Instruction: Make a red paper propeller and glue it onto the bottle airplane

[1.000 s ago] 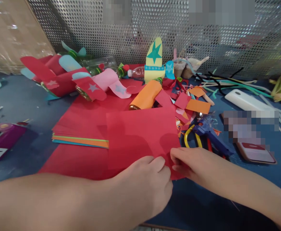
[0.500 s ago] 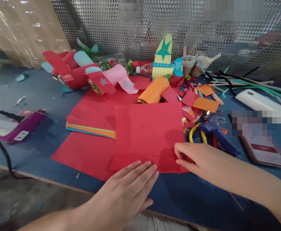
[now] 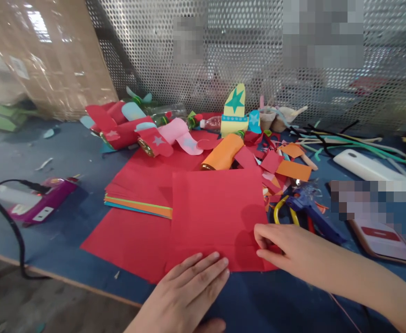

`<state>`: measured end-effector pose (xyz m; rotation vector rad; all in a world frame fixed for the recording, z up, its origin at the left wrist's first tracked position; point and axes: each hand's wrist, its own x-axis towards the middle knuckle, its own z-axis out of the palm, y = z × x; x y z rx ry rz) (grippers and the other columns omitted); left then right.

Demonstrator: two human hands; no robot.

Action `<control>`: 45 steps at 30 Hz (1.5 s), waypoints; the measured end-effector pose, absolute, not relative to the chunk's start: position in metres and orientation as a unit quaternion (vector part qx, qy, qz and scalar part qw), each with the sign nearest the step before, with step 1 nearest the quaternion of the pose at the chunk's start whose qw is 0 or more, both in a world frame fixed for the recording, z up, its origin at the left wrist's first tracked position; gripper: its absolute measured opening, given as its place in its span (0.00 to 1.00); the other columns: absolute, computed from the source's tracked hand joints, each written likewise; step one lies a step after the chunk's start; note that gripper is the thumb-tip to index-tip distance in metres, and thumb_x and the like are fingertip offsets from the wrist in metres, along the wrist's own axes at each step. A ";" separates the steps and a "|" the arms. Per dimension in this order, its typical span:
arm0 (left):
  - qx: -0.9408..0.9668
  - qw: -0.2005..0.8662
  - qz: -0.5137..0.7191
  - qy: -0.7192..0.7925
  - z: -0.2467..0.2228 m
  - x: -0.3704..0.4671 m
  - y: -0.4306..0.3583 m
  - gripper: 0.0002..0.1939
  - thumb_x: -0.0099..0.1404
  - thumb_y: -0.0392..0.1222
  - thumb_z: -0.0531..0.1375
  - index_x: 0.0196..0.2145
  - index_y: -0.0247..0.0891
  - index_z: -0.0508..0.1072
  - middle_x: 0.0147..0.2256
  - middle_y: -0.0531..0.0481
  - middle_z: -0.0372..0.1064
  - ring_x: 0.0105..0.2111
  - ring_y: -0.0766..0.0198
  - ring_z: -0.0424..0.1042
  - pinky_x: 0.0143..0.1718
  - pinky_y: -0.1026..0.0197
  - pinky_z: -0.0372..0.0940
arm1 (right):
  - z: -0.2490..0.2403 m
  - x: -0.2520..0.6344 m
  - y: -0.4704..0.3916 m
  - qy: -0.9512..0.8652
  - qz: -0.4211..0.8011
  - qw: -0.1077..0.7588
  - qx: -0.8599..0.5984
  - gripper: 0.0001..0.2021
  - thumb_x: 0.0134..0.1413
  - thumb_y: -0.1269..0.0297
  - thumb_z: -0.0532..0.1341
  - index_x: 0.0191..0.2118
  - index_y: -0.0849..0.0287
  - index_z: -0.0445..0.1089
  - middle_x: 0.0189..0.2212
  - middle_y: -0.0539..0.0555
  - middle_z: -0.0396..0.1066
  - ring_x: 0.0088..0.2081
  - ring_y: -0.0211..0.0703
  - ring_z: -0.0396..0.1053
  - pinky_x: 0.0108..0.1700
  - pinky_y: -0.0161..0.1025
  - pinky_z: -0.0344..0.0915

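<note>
One rectangular red paper sheet (image 3: 216, 208), beyond two hands | left hand (image 3: 189, 293) flat, near edge | right hand (image 3: 275, 240) curled (grip unclear)

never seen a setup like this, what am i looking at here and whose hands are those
No machine here: these are a person's bare hands, seen by a camera worn on the head, looking forward and down. On the blue table lies a red sheet. The left hand rests flat on its near edge; the right hand curls at its right side, though whether it grips the sheet is hard to tell. Around the sheet are a paper stack, an orange-wrapped bottle, paper scraps and a phone.
</note>
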<state>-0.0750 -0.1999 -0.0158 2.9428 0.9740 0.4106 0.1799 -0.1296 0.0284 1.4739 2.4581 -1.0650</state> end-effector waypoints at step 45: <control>0.926 0.012 0.159 0.341 -0.016 -0.070 -0.207 0.20 0.68 0.41 0.53 0.56 0.37 0.65 0.58 0.55 0.62 0.57 0.65 0.63 0.59 0.62 0.58 | 0.023 0.186 -0.131 0.793 -0.334 0.065 0.505 0.11 0.58 0.71 0.54 0.27 0.55 0.52 0.26 0.47 0.62 0.26 0.38 0.61 0.29 0.36 0.55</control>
